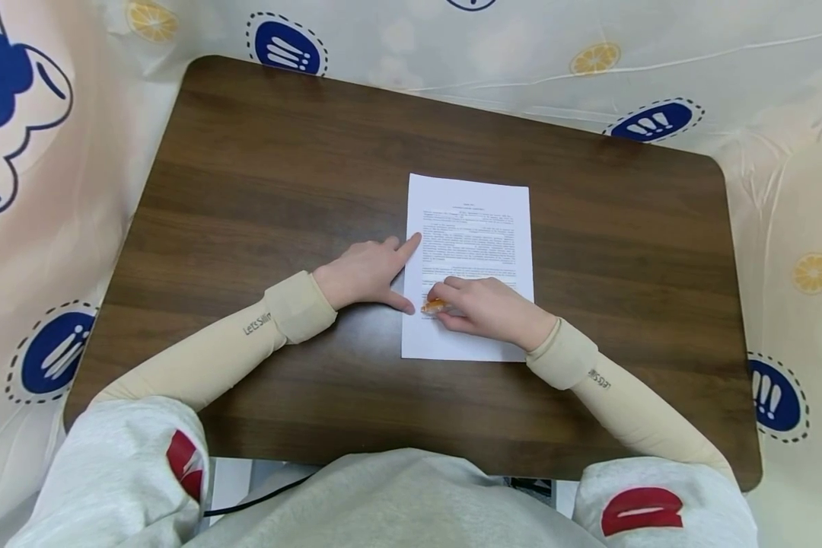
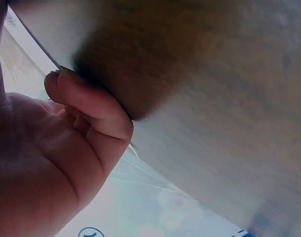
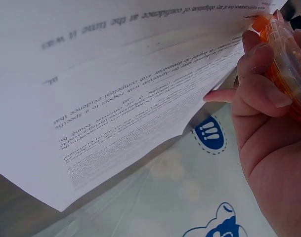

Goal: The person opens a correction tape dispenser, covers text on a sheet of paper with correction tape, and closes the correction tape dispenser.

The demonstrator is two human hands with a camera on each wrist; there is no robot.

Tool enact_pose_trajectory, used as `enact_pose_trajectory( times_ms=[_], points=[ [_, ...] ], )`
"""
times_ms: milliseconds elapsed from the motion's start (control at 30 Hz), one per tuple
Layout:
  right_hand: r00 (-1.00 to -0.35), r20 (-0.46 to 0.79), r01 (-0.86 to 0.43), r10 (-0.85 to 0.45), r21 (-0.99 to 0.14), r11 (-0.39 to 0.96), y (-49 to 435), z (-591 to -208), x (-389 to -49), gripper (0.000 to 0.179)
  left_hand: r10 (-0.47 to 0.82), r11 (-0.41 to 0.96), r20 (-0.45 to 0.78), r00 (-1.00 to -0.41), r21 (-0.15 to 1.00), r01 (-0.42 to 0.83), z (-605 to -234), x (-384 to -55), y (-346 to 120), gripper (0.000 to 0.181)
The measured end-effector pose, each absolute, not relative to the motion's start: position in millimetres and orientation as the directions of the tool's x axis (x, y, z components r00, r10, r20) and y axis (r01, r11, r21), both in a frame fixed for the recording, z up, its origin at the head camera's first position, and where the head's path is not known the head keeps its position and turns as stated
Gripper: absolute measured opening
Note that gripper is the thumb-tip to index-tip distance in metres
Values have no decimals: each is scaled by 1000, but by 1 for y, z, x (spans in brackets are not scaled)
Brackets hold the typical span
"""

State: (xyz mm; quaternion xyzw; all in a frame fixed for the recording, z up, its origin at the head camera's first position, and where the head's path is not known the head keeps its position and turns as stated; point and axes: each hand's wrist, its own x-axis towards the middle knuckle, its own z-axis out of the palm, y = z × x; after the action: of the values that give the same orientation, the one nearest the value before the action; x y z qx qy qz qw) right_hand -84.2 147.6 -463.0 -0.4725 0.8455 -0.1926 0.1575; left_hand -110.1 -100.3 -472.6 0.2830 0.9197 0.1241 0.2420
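Note:
A printed sheet of paper point(image 1: 466, 335) lies on the brown table, its text facing up. My right hand point(image 1: 489, 308) grips an orange and clear plastic correction tape point(image 1: 434, 306) low over the left part of the page. In the right wrist view, the fingers curl round the rounded body of the correction tape point(image 3: 291, 64), close to the lines of print. At the left edge of the sheet, my left hand point(image 1: 366, 274) rests with thumb and index finger spread onto the paper. The left wrist view shows other fingers point(image 2: 101, 113) of that hand bent against the tabletop.
The dark wooden table point(image 1: 281, 167) has rounded corners and extends well beyond the sheet on both sides. A patterned curtain point(image 1: 520, 46) hangs along its back and sides. A black cable point(image 1: 260, 498) runs below the front edge.

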Motion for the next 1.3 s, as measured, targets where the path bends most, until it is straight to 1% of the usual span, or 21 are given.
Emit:
enact_pose_trajectory(
  times_ms=[200,367,567,833,1067,1300],
  points=[
    [-500,-76,-753,-862,-453,477,146,-465,-83,26,578,812,-380,-722,362,458,-472,-109,-99,123],
    [-481,-54,-786,-875,-415,458,143,-463,-83,19,578,811,-379,-722,364,458,-471,-109,-99,123],
    [-471,-78,-795,-879,-396,460,138,-459,-84,12,574,815,-384,-723,358,456,-472,-110,-100,123],
    [-461,-75,-822,-884,-339,458,131,-451,-83,13,574,814,-375,-728,358,457,-472,-110,-101,124],
    [-469,-130,-831,-873,-270,487,121,-441,-80,16,570,818,-383,-727,348,458,-472,-110,-101,125],
    [-478,-181,-820,-860,-259,510,116,-437,-80,16,569,819,-387,-726,348,456,-472,-111,-99,125]
  ],
)
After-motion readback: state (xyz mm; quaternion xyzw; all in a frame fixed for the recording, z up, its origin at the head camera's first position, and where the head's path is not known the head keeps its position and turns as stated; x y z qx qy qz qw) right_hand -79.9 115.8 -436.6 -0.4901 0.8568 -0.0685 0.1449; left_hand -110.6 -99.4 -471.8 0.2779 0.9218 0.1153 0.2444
